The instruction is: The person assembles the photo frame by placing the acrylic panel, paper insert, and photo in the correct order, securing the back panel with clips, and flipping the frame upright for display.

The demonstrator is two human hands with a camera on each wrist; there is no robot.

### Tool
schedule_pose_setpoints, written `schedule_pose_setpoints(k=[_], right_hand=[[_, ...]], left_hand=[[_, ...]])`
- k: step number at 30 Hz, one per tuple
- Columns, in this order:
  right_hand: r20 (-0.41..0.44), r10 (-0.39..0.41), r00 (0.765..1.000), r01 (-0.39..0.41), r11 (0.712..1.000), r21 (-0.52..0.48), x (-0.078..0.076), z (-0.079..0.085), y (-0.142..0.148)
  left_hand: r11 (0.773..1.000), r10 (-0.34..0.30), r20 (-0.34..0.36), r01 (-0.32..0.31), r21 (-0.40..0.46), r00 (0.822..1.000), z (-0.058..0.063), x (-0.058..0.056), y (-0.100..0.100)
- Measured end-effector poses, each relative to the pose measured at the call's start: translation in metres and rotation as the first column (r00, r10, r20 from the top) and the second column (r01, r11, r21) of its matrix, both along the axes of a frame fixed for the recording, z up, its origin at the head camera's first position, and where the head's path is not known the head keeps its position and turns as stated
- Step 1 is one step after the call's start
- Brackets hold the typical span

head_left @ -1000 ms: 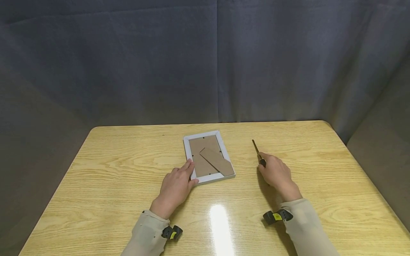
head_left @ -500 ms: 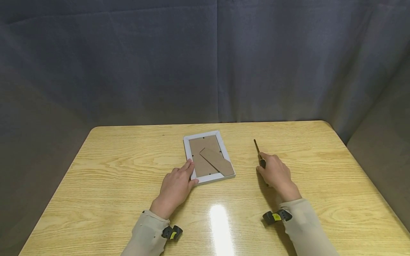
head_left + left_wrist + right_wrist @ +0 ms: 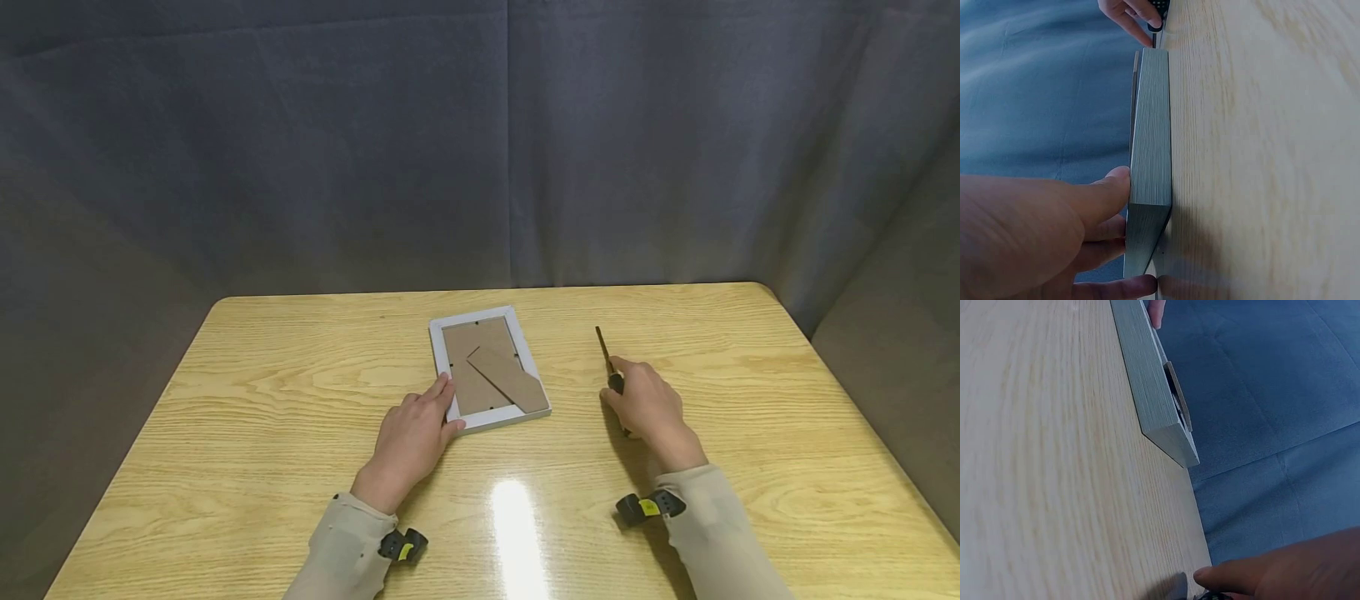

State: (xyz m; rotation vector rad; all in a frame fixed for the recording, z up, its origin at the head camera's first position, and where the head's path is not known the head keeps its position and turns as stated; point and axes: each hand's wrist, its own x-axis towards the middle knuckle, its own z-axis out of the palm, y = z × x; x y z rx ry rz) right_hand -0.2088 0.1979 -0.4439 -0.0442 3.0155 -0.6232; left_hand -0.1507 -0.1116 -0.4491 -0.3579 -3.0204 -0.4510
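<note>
A picture frame (image 3: pixel 531 360) lies face down on the table, its brown backing board (image 3: pixel 459 337) and a slanted cardboard stand (image 3: pixel 510 379) facing up. My left hand (image 3: pixel 411 437) rests on its near left corner, with fingers on the left edge and thumb at the near edge. In the left wrist view the thumb touches the frame's (image 3: pixel 1150 131) upper edge while other fingers lie along the side. To the right of the frame, my right hand (image 3: pixel 647 408) grips a screwdriver (image 3: pixel 603 346) by its dark handle; the thin shaft points away from me. Most of the handle is hidden.
The wood-grain table (image 3: pixel 262 433) has rounded far corners. Grey curtains (image 3: pixel 375 167) hang behind it and at both sides. A bright light reflection lies on the tabletop near the front.
The screwdriver's tip has shifted slightly to the right, and more of its handle shows under my right hand. My left hand and the picture frame have stayed put.
</note>
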Motion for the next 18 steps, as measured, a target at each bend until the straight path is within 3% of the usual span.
schedule_pose_setpoints(k=[9, 18], right_hand=[[0.016, -0.023, 1.000, 0.023, 1.000, 0.015, 0.001, 0.006, 0.001], [-0.080, -0.032, 0.996, 0.036, 0.998, 0.042, 0.002, 0.014, 0.000]], left_hand=[[1.000, 0.000, -0.009, 0.000, 0.007, 1.000, 0.000, 0.000, 0.000], [1.000, 0.003, -0.009, -0.003, 0.003, 1.000, 0.000, 0.000, -0.001]])
